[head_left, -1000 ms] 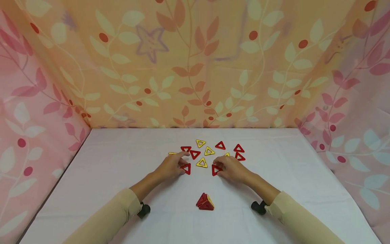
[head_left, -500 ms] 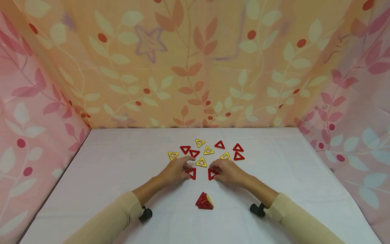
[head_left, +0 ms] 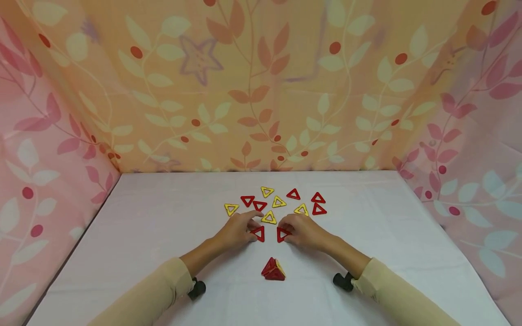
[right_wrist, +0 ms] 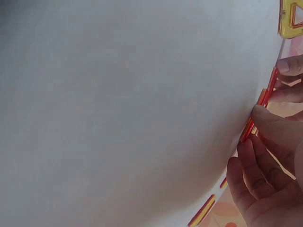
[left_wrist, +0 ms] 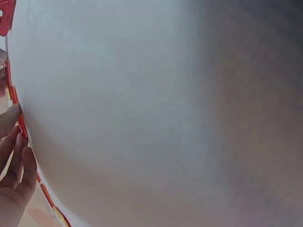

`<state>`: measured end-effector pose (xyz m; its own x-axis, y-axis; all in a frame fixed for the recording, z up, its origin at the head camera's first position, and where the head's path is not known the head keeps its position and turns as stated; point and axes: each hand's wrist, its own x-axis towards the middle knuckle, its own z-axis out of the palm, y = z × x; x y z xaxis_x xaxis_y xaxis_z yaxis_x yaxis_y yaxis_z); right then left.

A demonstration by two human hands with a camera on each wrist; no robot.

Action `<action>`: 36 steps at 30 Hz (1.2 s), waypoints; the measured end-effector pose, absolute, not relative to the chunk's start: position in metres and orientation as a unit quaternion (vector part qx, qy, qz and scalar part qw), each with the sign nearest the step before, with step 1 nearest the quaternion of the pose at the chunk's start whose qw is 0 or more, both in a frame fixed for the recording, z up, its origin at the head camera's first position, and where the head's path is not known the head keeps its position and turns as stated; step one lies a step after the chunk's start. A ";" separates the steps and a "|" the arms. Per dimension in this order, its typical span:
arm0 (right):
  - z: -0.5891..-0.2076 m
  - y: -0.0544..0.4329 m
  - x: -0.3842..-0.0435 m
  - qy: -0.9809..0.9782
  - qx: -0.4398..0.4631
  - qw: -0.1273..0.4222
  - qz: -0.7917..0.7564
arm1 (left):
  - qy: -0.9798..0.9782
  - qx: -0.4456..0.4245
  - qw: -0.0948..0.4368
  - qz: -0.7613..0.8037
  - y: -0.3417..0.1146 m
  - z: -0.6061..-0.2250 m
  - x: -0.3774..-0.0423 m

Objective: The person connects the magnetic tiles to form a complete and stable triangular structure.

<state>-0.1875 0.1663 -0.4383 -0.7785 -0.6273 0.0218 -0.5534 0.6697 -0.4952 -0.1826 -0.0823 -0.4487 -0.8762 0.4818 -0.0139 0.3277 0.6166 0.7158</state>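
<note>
In the head view my left hand (head_left: 236, 231) pinches a red triangular frame tile (head_left: 263, 234) between thumb and fingers. Facing it across a narrow gap, my right hand (head_left: 305, 231) pinches a second red triangular tile (head_left: 279, 235). Both tiles are held close over the white table, points outward. Nearer the person stands a small pyramid (head_left: 273, 270) of red and yellow triangles. The left wrist view has the left hand's thumb and fingertips on a red tile edge (left_wrist: 22, 126). In the right wrist view the right hand's fingers (right_wrist: 260, 182) hold a red tile edge-on.
Beyond the hands lie several loose yellow triangles (head_left: 278, 202) and red triangles (head_left: 318, 198) on the white table (head_left: 163, 203). One yellow triangle (head_left: 268, 218) lies just past the gap between the hands. Patterned cloth walls (head_left: 261, 149) stand behind and at both sides.
Both hands have come toward each other and slightly nearer the person, each bringing its red triangle along. The gap between the two tiles has narrowed. The pyramid stays where it was.
</note>
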 end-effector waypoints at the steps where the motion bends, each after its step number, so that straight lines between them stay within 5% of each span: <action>1: -0.438 0.166 -0.187 0.909 -0.328 0.075 -0.246 | 0.893 0.227 0.102 0.374 -0.082 -0.449 -0.182; 36: -0.436 0.153 -0.184 0.907 -0.348 0.068 -0.226 | 0.889 0.245 0.102 0.373 -0.062 -0.450 -0.180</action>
